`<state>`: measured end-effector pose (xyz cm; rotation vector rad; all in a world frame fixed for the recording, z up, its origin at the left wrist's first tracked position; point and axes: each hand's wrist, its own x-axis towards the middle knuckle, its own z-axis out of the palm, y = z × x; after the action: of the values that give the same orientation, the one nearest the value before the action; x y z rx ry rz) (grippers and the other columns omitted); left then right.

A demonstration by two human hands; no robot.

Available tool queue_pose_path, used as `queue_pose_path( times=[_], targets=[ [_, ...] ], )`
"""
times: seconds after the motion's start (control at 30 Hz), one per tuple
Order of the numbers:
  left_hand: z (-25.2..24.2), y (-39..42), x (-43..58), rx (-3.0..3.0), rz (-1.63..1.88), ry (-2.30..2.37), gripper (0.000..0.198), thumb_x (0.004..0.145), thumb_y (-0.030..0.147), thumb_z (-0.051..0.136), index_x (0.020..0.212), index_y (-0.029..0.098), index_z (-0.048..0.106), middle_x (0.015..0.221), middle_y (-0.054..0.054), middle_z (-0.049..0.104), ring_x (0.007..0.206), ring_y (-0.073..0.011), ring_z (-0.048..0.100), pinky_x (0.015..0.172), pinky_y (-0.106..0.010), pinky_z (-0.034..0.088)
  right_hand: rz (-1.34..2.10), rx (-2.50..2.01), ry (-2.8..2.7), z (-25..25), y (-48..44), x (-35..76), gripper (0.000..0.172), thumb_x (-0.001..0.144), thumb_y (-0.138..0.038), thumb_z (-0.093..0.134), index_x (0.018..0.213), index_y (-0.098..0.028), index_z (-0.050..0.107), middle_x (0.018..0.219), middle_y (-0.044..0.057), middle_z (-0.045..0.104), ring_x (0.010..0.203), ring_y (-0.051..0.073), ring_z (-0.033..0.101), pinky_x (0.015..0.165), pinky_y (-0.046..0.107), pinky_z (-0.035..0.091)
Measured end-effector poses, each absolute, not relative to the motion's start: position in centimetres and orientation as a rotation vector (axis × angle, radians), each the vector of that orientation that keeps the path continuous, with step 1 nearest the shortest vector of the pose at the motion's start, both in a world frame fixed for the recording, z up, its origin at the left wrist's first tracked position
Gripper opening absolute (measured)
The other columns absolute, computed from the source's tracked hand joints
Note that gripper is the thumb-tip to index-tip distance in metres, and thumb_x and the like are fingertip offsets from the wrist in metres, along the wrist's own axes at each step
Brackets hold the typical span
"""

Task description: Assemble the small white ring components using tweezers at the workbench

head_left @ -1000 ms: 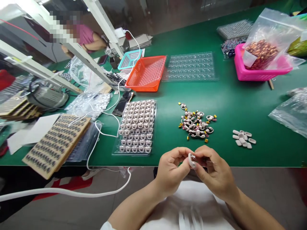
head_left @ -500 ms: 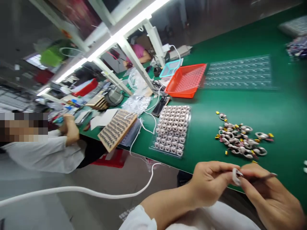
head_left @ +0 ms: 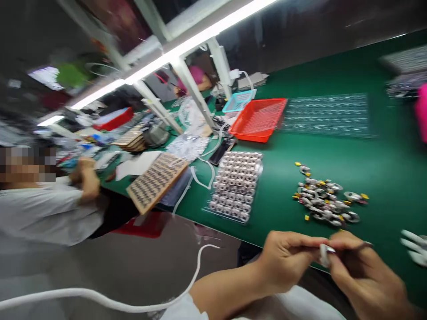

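My left hand (head_left: pixel 283 260) pinches a small whitish ring (head_left: pixel 324 255) between thumb and fingers, just over the table's front edge. Against the other side of the ring, my right hand (head_left: pixel 363 271) has its thumb and forefinger closed. A thin, dark, stick-like tool (head_left: pixel 365 244) lies across the right fingers; its kind does not show clearly. Beyond the hands lies a pile of rings (head_left: pixel 322 200) with yellow tags. To the left of the pile, a clear plastic tray (head_left: pixel 233 186) carries rows of pale, shiny ring-like pieces.
On the green table (head_left: pixel 276 178) stand a red basket (head_left: pixel 263 138) and a blue basket (head_left: pixel 238 102), beside a clear empty-looking tray (head_left: pixel 327 115). A wooden board (head_left: pixel 158 182) overhangs the edge. White-gloved fingers (head_left: pixel 415 249) reach in at right; a co-worker (head_left: pixel 53 209) sits at left.
The view has shifted slightly. White-gloved fingers and a pink patch have come further into view at the right edge. Both my hands still hold the ring, with little change in grip.
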<state>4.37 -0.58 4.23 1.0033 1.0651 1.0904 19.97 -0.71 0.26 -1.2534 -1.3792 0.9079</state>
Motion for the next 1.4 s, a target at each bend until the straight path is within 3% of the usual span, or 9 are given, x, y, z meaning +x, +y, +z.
queue_pose_path(
  times=[0.13,0.23,0.97,1.2,1.4],
  targets=[
    [4.4,-0.6,3.9,0.930,1.104,1.074,0.021,0.077,0.035,0.082,0.093,0.021,0.083,0.092,-0.009,0.081,0.082,-0.0221,0.078,0.077,-0.025,0.062,1.043,-1.170,-1.377,2.7,-1.1,18.3,0.008,0.082,-0.016,0.060,0.079,-0.022,0.057,0.069,-0.002,0.054,0.057,0.013,0.055,0.048,0.021,0.045],
    [4.3,-0.4,3.6,0.912,1.101,1.065,0.013,0.076,0.025,0.082,0.089,0.023,0.084,0.089,-0.006,0.082,0.079,-0.0192,0.077,0.073,-0.022,0.061,1.117,-1.183,-1.313,2.4,-0.8,18.1,0.010,0.080,-0.014,0.059,0.080,-0.022,0.053,0.068,-0.003,0.049,0.057,0.013,0.050,0.049,0.022,0.042],
    [4.4,-1.0,3.2,1.061,1.024,1.158,0.012,0.080,0.020,0.078,0.090,0.020,0.083,0.092,-0.008,0.082,0.081,-0.0210,0.076,0.078,-0.025,0.060,1.180,-1.170,-1.206,1.8,-0.7,17.3,0.015,0.070,-0.014,0.057,0.072,-0.023,0.045,0.065,-0.004,0.042,0.056,0.012,0.043,0.051,0.024,0.037],
    [5.2,0.2,2.5,1.055,0.868,1.072,0.023,0.083,0.026,0.077,0.104,0.018,0.079,0.100,-0.009,0.080,0.085,-0.0213,0.075,0.080,-0.027,0.060,1.396,-1.175,-1.252,3.4,-0.1,18.6,0.016,0.077,-0.016,0.061,0.075,-0.021,0.047,0.069,-0.004,0.048,0.057,0.010,0.041,0.051,0.022,0.036],
    [5.0,1.1,1.7,0.790,0.847,0.977,0.020,0.079,0.031,0.081,0.092,0.016,0.080,0.082,-0.008,0.079,0.072,-0.0180,0.071,0.072,-0.027,0.059,1.620,-1.070,-1.262,3.8,0.1,20.9,0.013,0.086,-0.028,0.066,0.092,-0.019,0.059,0.071,-0.004,0.046,0.060,0.011,0.039,0.053,0.024,0.032]
  ],
)
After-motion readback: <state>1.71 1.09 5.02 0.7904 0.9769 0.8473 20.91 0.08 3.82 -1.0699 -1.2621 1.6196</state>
